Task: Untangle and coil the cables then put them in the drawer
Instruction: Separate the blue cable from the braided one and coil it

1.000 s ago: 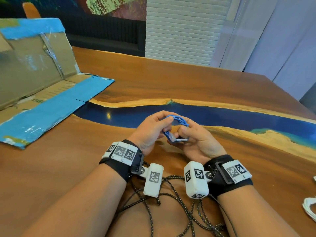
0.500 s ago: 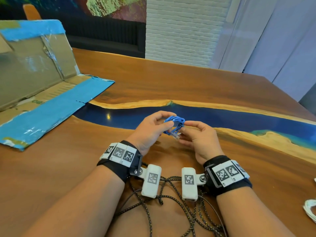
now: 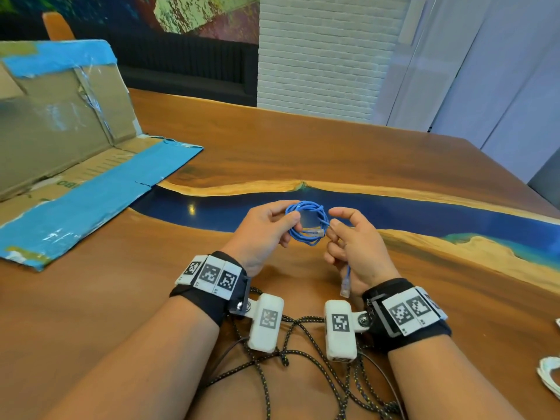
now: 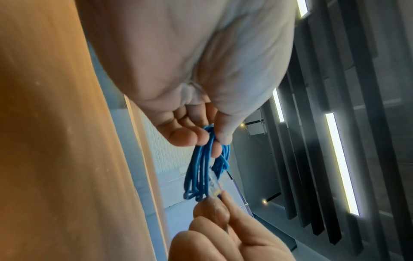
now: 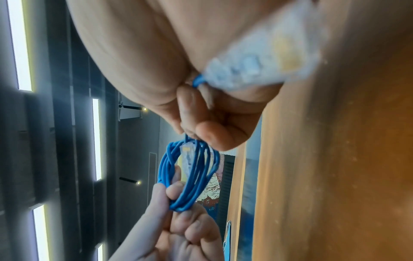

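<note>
A thin blue network cable (image 3: 306,221) is wound into a small ring, held above the table between both hands. My left hand (image 3: 289,221) pinches the ring's left side between thumb and fingers. My right hand (image 3: 333,225) pinches the right side, and the cable's tail runs through its palm with a clear plug (image 3: 345,287) hanging below. A second clear plug (image 3: 316,231) lies across the ring. The left wrist view shows the coil (image 4: 198,173) edge-on, and the right wrist view shows the coil (image 5: 192,176) with the tail plug (image 5: 263,58) blurred up close.
A tangle of black braided cable (image 3: 288,359) lies on the wooden table (image 3: 303,153) under my wrists. A white cable coil (image 3: 550,377) sits at the right edge. An opened cardboard box with blue tape (image 3: 75,140) stands at the left.
The bunched blue cable has opened into a round ring facing me. My right hand has shifted right, and the tail with its plug now hangs under its palm.
</note>
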Demonstrator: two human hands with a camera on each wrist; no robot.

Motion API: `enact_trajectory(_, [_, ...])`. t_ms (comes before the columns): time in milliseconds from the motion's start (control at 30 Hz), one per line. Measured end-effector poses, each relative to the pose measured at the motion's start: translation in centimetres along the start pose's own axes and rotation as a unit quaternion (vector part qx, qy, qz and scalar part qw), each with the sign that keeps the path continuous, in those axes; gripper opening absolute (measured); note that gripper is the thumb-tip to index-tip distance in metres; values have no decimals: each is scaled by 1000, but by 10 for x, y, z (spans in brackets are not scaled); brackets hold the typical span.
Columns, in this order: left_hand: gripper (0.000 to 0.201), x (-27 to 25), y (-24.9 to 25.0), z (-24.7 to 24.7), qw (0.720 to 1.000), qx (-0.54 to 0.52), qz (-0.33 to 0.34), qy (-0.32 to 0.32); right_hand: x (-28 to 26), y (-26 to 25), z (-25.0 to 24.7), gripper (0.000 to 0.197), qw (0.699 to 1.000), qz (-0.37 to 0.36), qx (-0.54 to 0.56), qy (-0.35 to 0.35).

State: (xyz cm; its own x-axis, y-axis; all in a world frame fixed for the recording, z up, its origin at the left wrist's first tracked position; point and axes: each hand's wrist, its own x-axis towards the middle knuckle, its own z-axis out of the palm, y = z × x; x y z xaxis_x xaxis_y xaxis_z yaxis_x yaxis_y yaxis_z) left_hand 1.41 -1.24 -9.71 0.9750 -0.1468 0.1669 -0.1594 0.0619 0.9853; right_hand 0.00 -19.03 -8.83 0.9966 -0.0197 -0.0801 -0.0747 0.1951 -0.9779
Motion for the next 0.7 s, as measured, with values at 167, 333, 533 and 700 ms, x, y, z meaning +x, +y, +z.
enact_trajectory(167, [20,2,4,1,994,-104,-5,44,-4,-1,1,6,999,-33,1,-17])
enact_trajectory(333, [20,4,10,-4,974,-222,-27,37,-5,0,-2,6,993,-57,-105,-23])
enact_trajectory(533, [21,0,13,0,956,-289,-40,-24,-3,4,3,8,983,-105,-149,9])
enact_trajectory(700, [23,-1,10,3,960,-274,-39,-34,-4,8,12,15,999,-40,-20,-3])
